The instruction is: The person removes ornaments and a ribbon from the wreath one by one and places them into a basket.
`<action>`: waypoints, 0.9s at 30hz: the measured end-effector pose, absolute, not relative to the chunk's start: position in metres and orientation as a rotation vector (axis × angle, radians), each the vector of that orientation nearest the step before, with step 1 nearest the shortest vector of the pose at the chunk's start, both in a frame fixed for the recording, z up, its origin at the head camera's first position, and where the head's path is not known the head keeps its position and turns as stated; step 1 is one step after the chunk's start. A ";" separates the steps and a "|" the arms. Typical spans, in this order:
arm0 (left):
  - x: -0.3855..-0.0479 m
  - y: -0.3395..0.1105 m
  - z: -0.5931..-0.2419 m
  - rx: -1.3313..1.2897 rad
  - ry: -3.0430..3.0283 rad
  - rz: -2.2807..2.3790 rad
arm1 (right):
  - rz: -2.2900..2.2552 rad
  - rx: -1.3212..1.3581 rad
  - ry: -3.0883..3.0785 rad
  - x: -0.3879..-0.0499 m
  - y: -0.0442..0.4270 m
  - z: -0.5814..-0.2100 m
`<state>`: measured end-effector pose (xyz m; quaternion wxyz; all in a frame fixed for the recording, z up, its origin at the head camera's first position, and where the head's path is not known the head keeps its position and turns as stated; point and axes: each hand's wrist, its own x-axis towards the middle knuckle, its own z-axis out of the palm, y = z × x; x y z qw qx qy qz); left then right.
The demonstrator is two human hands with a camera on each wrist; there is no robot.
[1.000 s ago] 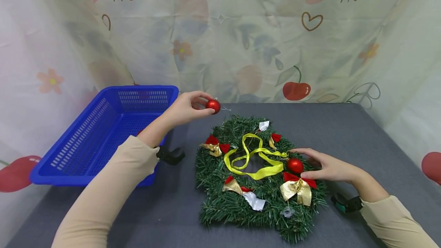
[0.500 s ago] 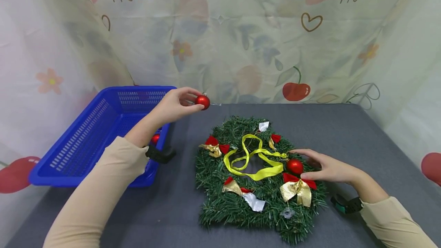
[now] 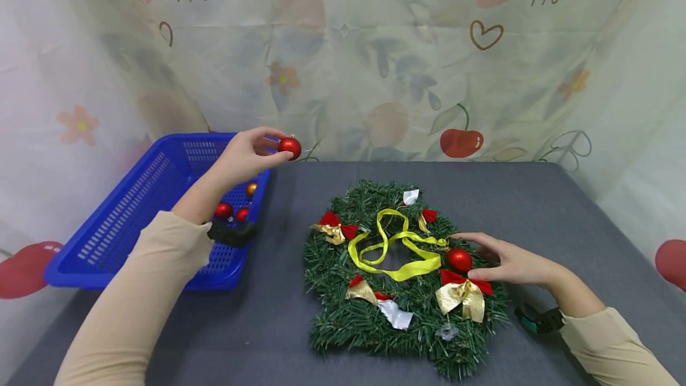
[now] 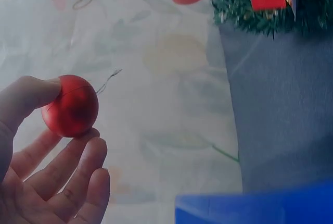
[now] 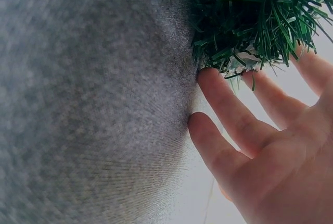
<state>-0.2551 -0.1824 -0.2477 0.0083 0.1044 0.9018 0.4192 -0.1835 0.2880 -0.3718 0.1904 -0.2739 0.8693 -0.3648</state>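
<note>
Between thumb and fingertips my left hand pinches a shiny red ball, raised over the right rim of the blue basket. In the left wrist view a thin thread trails from the ball. My right hand rests at the right edge of the green wreath, beside a red ball and a red and gold bow. The right wrist view has the fingers of this hand spread, with fingertips on the grey cloth and against the green needles.
Inside the basket are red balls and a gold ball. A yellow ribbon lies looped over the wreath's middle, among more bows. Patterned curtain hangs behind the grey table.
My left hand has moved left with the red ball, from near the wreath's back to the basket's edge. Balls in the basket have come into view. The right hand has stayed in place.
</note>
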 end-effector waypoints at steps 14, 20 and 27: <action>-0.251 -0.233 -0.250 0.147 2.896 1.306 | -1.020 -0.763 2.444 -0.185 0.289 -0.373; -0.252 -0.250 -0.257 0.072 2.916 1.275 | -1.018 -0.766 2.446 -0.185 0.289 -0.373; -0.255 -0.263 -0.266 0.030 2.918 1.209 | -1.017 -0.753 2.447 -0.184 0.288 -0.373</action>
